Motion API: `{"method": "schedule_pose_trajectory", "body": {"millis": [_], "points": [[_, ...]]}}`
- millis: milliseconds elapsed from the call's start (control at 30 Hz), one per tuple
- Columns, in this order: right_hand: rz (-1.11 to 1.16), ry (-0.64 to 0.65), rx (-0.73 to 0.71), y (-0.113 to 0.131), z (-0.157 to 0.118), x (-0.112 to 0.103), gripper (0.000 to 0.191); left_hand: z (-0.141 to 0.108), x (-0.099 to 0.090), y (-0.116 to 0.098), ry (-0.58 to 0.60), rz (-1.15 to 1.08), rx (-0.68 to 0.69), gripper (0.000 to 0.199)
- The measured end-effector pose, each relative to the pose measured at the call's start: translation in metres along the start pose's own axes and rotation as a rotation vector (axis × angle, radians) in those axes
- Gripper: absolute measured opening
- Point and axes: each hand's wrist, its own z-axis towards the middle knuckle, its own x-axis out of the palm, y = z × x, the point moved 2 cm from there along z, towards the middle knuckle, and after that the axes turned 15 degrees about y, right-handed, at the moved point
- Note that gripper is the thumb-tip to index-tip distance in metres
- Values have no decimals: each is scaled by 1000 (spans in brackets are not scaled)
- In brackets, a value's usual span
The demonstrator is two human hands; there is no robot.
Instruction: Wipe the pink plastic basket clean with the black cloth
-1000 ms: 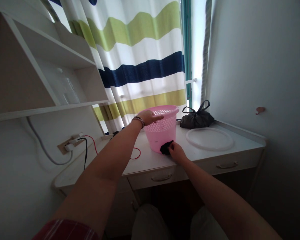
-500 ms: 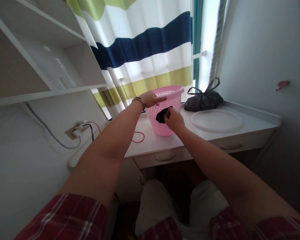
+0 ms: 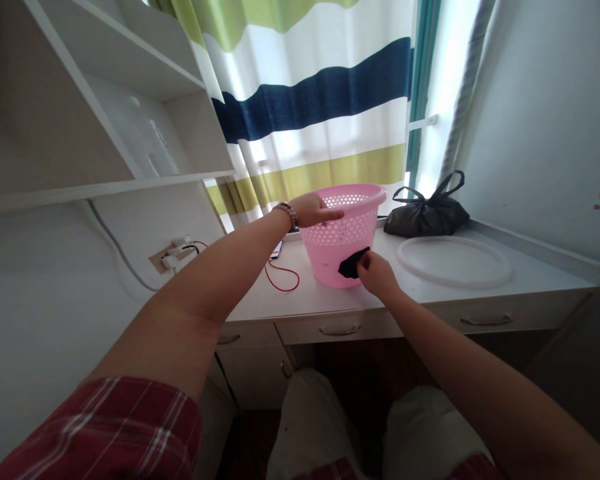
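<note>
A pink plastic basket [image 3: 339, 260], its upper wall pierced with holes, stands upright on the white desk. My left hand [image 3: 314, 210] grips the near-left side of its rim, with the thumb outside; some fingertips are hidden. A bead bracelet circles that wrist. Low in front of the basket's wall, my right hand [image 3: 379, 272] pinches a small, crumpled black sheet [image 3: 353, 265]. Whether it is cloth or plastic I cannot tell. It hangs to the left of the fingers, close to or against the basket.
A tied black plastic bag [image 3: 427, 215] sits on the desk at the back right, behind a pale round ring [image 3: 455, 261]. A red cable [image 3: 284, 289] loops near a phone [image 3: 277, 249] left of the basket. Plugs fill a wall socket [image 3: 173, 256] below the shelf [image 3: 180, 181].
My right hand has lowered the black sheet along the basket's outside, toward its base. My left hand stays on the rim. The whole view has shifted slightly.
</note>
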Motion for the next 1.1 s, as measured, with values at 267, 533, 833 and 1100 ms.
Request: {"method": "schedule_pose_trajectory", "body": {"millis": [267, 533, 833, 1100], "points": [[98, -335, -233, 71, 16, -70, 15, -17, -7, -6, 27, 53, 98, 51], [-35, -198, -174, 55, -4, -22, 10, -8, 0, -34, 31, 59, 89, 48], [-209, 191, 72, -3, -35, 43, 7, -10, -2, -25, 102, 1, 118, 38], [-108, 0, -71, 43, -10, -13, 9, -10, -2, -27, 71, -39, 42, 44]]}}
